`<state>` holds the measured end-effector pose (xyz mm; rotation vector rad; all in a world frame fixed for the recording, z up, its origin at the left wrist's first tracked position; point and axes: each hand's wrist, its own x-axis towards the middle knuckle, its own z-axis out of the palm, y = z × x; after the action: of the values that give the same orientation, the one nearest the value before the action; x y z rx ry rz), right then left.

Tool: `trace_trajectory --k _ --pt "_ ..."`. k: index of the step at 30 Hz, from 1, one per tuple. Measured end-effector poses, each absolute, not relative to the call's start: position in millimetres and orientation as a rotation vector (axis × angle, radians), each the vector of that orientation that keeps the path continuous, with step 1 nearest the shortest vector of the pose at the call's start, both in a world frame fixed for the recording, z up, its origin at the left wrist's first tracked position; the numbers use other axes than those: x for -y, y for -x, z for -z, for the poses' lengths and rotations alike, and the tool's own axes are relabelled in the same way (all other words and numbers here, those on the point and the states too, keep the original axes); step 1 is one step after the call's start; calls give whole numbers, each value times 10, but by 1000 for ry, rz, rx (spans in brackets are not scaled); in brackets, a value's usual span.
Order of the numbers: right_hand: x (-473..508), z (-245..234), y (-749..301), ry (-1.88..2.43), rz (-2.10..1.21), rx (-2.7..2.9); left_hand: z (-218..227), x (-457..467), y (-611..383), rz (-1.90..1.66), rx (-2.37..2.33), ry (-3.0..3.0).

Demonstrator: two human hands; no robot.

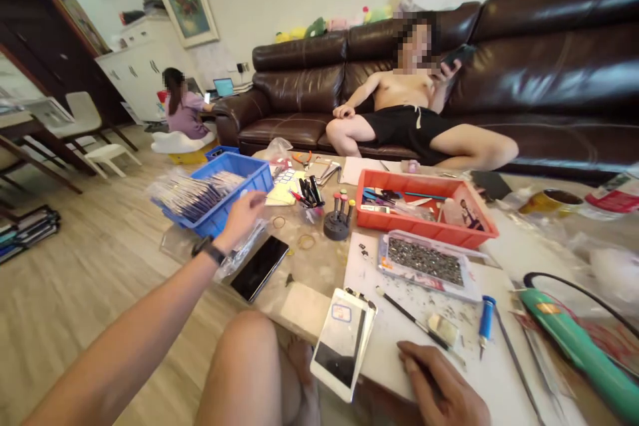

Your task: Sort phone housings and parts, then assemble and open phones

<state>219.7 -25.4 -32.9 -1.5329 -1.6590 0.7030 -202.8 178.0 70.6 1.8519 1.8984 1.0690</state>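
My left hand [244,216] reaches over the near side of a blue bin [252,176], fingers stretched out with nothing visible in them. Many thin panels in clear sleeves [192,196] stand in that bin. My right hand [442,386] rests on the white work mat [384,349], its thumb and fingers drawn together, and I see nothing between them. To its left, a white-framed screen panel [342,346] with a blue-edged label overhangs the table edge. A black-handled brush [409,316] lies just above the right hand. A black phone [260,267] is below my left hand.
An orange-red tray [424,229] of tools sits behind a clear box of small screws [426,259]. Screwdrivers stand in a round black holder [337,226]. On the right lie a blue screwdriver [486,323], tweezers [542,359] and a green corded tool [574,339]. A person sits on the sofa [294,93].
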Motion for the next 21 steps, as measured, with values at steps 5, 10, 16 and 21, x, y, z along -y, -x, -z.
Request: trace_trajectory --k 5,10,16,21 --pt "226 243 -2193 1522 -770 1664 -293 -534 1910 -647 -2006 -1970" --pt "168 181 -2186 1540 -881 1535 -127 -281 1756 -381 -2147 -2037" --pt "178 -25 -2198 1451 -1213 1245 -224 -373 1635 -217 -2246 -2053" --pt "636 209 -2217 1345 -1402 1229 -305 -385 1588 -267 -2241 -2056"
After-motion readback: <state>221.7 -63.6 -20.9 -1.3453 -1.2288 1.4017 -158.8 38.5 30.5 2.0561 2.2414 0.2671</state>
